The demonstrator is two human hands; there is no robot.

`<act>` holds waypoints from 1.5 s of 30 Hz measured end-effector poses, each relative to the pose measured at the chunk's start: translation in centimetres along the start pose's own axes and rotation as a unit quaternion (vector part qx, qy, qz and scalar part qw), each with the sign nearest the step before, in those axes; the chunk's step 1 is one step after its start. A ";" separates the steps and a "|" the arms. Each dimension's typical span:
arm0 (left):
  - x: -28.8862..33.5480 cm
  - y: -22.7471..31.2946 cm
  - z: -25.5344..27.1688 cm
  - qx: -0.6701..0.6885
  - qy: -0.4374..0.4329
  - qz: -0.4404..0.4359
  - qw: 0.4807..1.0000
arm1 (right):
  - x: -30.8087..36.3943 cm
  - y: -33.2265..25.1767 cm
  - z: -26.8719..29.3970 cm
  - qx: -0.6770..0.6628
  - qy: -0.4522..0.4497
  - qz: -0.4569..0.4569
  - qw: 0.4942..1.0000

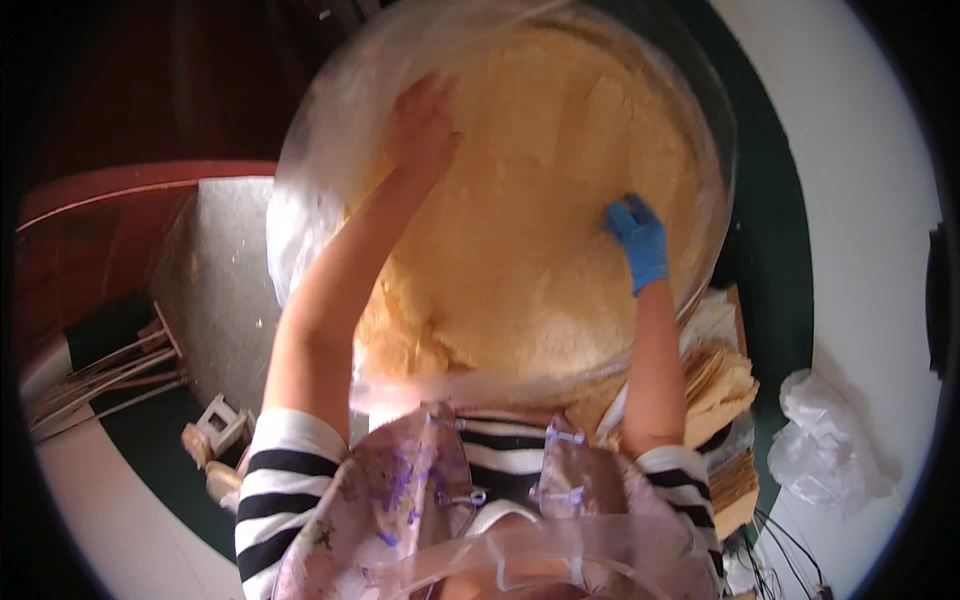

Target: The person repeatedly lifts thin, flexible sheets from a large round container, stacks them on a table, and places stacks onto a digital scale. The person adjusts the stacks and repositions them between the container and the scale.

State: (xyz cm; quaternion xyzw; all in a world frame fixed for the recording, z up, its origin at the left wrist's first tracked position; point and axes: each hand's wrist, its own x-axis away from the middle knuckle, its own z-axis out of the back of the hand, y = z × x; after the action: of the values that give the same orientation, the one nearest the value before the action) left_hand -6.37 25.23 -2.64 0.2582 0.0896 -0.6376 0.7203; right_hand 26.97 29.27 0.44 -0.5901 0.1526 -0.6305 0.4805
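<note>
A big round tan sheet (520, 200), thin and slightly wrinkled, spreads before me, with clear plastic film (320, 150) around its rim. My left hand (425, 125), bare and somewhat blurred, lies over the sheet's far left part beside the film; its fingers look stretched out and nothing shows in them. On the right side of the sheet is my right hand (638, 240) in a blue glove. Its fingers are curled together down at the surface, and what they hold, if anything, is hidden. Near my body the sheet's left edge is ragged and crumpled.
Stacks of folded tan sheets (722, 390) stand close by my right elbow. Farther right lies a crumpled clear plastic bag (830, 440), with dark cables (785, 545) below. At left are a grey metal panel (215, 270), thin rods (110, 375) and a small white frame (220, 425).
</note>
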 end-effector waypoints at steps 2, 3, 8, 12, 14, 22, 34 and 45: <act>1.7 1.7 0.3 0.092 -0.154 -0.132 0.975 | 4.4 -1.4 0.6 0.277 -0.069 0.157 0.945; 2.5 2.4 0.5 0.137 -0.215 -0.205 0.945 | 7.4 -1.6 1.0 0.431 -0.130 0.317 0.835; 7.6 2.4 4.6 0.225 -0.422 -0.188 0.858 | 13.6 -0.6 1.3 0.636 -0.178 0.441 0.608; 7.3 -1.1 7.1 0.203 -0.400 -0.158 0.880 | 11.6 -0.1 1.8 0.628 -0.301 0.282 0.660; 5.9 -2.4 7.4 0.224 -0.351 0.048 0.908 | 10.1 -1.3 2.4 0.518 -0.283 0.316 0.743; -2.3 -6.1 10.3 0.409 -0.073 0.436 0.798 | -4.1 -9.9 4.0 0.259 -0.066 0.209 0.941; 2.8 6.8 3.1 0.031 -0.153 -0.113 0.981 | -15.7 -7.2 6.8 0.328 0.067 0.185 0.924; 3.1 3.5 -3.1 -0.037 -0.182 0.079 0.980 | -16.9 -9.0 5.9 0.377 0.146 0.248 0.880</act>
State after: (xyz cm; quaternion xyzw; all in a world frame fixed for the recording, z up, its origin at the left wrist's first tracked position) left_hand -1.81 24.18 -5.81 0.1178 -0.0401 -0.6114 0.7815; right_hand 25.77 49.22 -1.36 -0.2086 0.1132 -0.5793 0.7798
